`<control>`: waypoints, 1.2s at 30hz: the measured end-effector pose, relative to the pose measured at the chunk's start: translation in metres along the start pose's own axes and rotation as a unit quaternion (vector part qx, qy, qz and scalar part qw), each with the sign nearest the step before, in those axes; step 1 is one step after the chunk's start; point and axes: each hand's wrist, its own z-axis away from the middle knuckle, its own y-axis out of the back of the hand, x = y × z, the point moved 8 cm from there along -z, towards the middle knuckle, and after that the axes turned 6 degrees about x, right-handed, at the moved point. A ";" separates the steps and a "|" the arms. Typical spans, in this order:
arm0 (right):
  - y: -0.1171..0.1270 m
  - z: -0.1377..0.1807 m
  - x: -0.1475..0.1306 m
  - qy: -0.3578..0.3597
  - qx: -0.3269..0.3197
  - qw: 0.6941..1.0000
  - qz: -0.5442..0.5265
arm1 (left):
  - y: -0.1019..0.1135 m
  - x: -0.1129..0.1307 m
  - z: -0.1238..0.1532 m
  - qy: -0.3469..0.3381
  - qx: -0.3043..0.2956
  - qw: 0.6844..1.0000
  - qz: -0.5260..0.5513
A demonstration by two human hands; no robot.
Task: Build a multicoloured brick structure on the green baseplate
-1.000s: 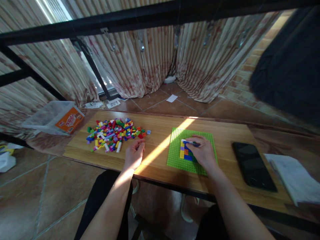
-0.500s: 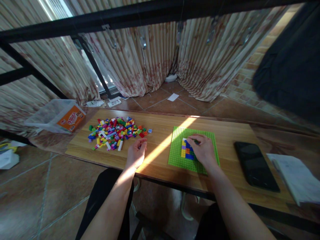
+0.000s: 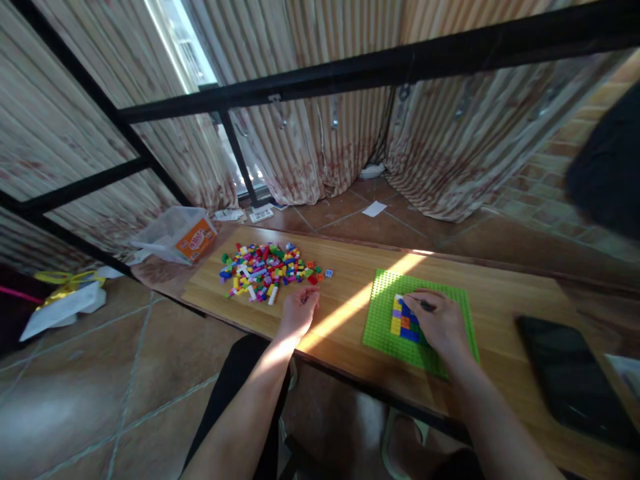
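A green baseplate (image 3: 383, 312) lies on the wooden table (image 3: 345, 280) with a small block of yellow, orange, purple and blue bricks (image 3: 401, 320) built on it. My right hand (image 3: 441, 325) rests on the plate beside that block, fingertips pinched on a thin dark brick at its top edge. My left hand (image 3: 299, 311) lies on the table with its fingers curled loosely, just below and right of a pile of several loose coloured bricks (image 3: 265, 269). I cannot make out anything inside it.
A clear plastic bag with an orange label (image 3: 181, 237) lies at the table's far left end. A black phone (image 3: 573, 380) lies at the right. Black metal bars (image 3: 350, 73) cross overhead, with curtains behind. Tiled floor lies left, with a white bag (image 3: 65, 303).
The view has swung left and up, so everything sits further right in frame. My right hand has stayed on the brick block and my left hand has barely moved.
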 end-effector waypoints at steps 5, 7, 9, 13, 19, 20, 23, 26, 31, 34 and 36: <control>0.002 0.002 -0.001 0.001 -0.008 1.000 0.029 | 0.042 0.011 0.007 -0.056 0.073 0.991 -0.097; 0.002 0.003 -0.002 0.009 -0.013 0.999 0.048 | 0.066 0.018 0.011 -0.086 0.121 0.974 -0.173; 0.003 0.003 -0.002 0.007 -0.012 0.998 0.053 | 0.088 0.025 0.014 -0.103 0.171 0.947 -0.250; 0.003 0.003 -0.002 0.001 -0.006 0.998 0.055 | 0.108 0.028 0.014 -0.094 0.220 0.897 -0.371; 0.003 0.004 -0.005 0.011 -0.006 0.997 0.072 | 0.103 0.021 0.005 -0.060 0.199 0.858 -0.470; 0.004 0.003 -0.006 0.012 -0.006 0.997 0.071 | 0.103 0.021 0.005 -0.062 0.193 0.851 -0.484; 0.005 0.002 -0.008 0.006 -0.010 0.998 0.061 | 0.099 0.024 0.009 -0.064 0.177 0.860 -0.474; 0.006 -0.001 -0.006 -0.021 -0.026 0.999 0.035 | 0.073 0.024 0.023 -0.064 0.118 0.907 -0.399; 0.013 -0.005 0.000 -0.078 -0.036 0.996 -0.002 | -0.025 0.026 0.054 -0.077 -0.033 0.964 -0.253; 0.016 -0.006 0.001 -0.079 -0.035 0.996 -0.011 | -0.080 0.043 0.062 -0.153 -0.067 0.944 -0.284; 0.017 -0.006 0.000 -0.073 -0.038 0.997 -0.008 | -0.104 0.049 0.064 -0.165 -0.081 0.928 -0.325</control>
